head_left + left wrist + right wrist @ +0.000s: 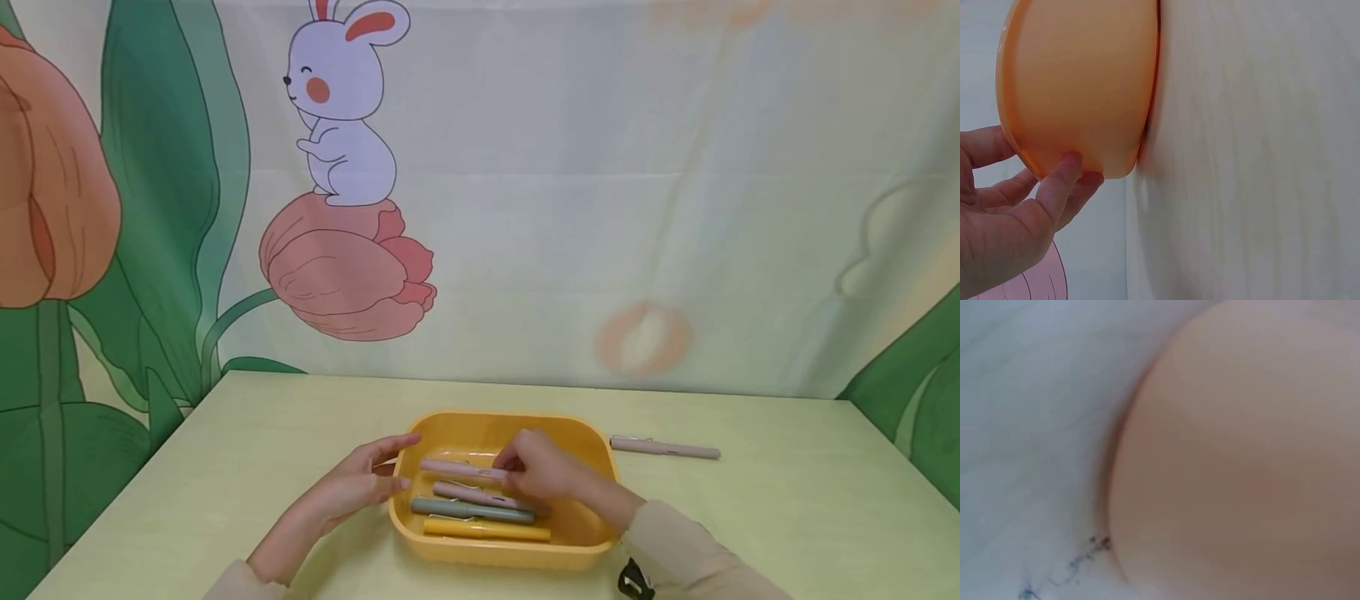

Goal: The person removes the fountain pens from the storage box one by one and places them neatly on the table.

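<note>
Pens fill your yellow tray [450, 546] at 12 o'clock: yellow pen [487, 530] nearest, then grey pen [471, 510], then two pink ones. Your right hand [543, 471] pinches the far pink pen [461, 470]. Your left hand [352, 487] rests straight fingers [1063, 181] on the tray's 9 o'clock wall. Another pen [664, 448] lies on the surface at 2 o'clock.

Head view high and frontal over the table; wrist views very close, left sharing the yellow tray [1079, 81]
</note>
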{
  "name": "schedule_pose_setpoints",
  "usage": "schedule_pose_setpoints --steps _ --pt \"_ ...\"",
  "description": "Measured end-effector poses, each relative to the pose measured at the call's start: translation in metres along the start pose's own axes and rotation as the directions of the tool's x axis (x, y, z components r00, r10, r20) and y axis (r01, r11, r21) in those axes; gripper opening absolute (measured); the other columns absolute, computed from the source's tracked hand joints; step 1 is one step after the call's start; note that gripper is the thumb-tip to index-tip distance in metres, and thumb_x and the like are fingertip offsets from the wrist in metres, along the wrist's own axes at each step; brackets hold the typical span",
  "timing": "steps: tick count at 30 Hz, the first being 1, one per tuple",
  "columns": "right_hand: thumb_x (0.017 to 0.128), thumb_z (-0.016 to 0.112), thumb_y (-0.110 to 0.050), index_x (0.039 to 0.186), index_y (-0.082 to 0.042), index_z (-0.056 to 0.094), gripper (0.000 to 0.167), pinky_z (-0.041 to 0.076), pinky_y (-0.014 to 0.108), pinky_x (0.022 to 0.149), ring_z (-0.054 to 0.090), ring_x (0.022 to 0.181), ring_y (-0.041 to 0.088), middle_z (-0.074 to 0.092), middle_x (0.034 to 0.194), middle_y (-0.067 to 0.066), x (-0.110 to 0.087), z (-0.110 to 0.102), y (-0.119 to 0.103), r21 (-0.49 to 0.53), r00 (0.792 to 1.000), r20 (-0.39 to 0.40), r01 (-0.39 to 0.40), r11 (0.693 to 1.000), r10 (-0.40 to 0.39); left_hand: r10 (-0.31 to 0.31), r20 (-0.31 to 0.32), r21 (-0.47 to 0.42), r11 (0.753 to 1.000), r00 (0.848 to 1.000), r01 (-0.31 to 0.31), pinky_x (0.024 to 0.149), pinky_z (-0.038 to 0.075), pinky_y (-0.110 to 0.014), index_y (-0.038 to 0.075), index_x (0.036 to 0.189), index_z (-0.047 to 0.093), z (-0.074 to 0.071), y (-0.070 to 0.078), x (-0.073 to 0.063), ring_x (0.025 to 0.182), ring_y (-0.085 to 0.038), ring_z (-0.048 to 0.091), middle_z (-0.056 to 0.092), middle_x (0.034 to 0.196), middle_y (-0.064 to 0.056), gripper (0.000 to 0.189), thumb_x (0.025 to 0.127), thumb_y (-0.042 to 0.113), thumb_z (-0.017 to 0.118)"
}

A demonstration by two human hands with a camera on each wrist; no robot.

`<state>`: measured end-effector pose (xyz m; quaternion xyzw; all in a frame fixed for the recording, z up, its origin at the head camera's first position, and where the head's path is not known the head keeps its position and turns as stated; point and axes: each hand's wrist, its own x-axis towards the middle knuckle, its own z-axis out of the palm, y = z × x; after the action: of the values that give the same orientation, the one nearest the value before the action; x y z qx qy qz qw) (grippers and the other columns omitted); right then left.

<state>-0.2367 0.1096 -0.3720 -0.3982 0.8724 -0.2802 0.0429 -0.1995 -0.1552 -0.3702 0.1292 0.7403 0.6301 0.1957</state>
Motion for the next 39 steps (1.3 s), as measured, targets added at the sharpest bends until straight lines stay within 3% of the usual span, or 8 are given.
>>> schedule_pose_setpoints --steps 4,9,17,27,39 --pt "0.077 0.063 0.007 0.083 0.004 0.071 0.011 0.044 0.015 0.054 0.049 0.056 0.002 0.067 0.071 0.006 -0.007 -0.010 0.000 0.014 0.999 -0.026 0.043 0.999 -0.042 -0.001 0.003 -0.009 1.000 1.000 0.001 0.092 0.044 -0.039 -0.004 0.139 0.029 0.000 -0.001 0.001 0.126 -0.041 0.034 0.023 0.144 -0.027 0.058 0.086 -0.004 0.053" --pt "0.080 0.064 0.002 0.090 0.003 0.071 0.012 0.047 0.017 0.059 0.056 0.064 0.005 0.069 0.080 0.007 -0.021 -0.024 0.002 0.020 0.998 -0.061 0.020 1.000 -0.018 0.011 0.021 0.008 1.000 1.000 -0.011 0.092 0.045 -0.037 -0.005 0.140 0.027 -0.001 -0.001 0.000 0.126 -0.042 0.033 0.021 0.144 -0.028 0.059 0.086 -0.002 0.053" --pt "0.080 0.066 -0.001 0.091 0.001 0.070 0.013 0.050 0.019 0.063 0.059 0.070 0.009 0.067 0.083 0.004 -0.045 -0.055 0.007 0.002 0.996 -0.084 0.002 1.000 -0.002 -0.001 -0.008 0.006 1.000 1.000 0.001 0.091 0.045 -0.038 -0.005 0.139 0.029 0.000 -0.001 0.001 0.126 -0.043 0.033 0.021 0.144 -0.028 0.058 0.086 -0.005 0.053" --pt "0.082 0.065 -0.007 0.094 -0.001 0.070 0.014 0.052 0.023 0.066 0.055 0.071 0.005 0.065 0.084 0.000 -0.072 -0.092 0.014 0.105 1.000 0.011 -0.024 0.994 0.023 0.014 0.005 -0.004 1.000 1.000 -0.014 0.092 0.045 -0.040 -0.006 0.139 0.027 0.001 -0.001 0.001 0.126 -0.043 0.032 0.019 0.145 -0.028 0.059 0.086 -0.005 0.053" --pt "0.081 0.067 -0.012 0.096 -0.003 0.070 0.017 0.051 0.023 0.063 0.056 0.071 0.008 0.064 0.083 0.002 -0.102 -0.119 0.029 0.174 0.993 0.047 -0.114 0.978 0.108 0.021 0.000 0.000 1.000 1.000 -0.021 0.092 0.045 -0.039 -0.005 0.139 0.028 0.000 -0.002 0.001 0.126 -0.043 0.033 0.021 0.144 -0.028 0.059 0.086 -0.004 0.054"
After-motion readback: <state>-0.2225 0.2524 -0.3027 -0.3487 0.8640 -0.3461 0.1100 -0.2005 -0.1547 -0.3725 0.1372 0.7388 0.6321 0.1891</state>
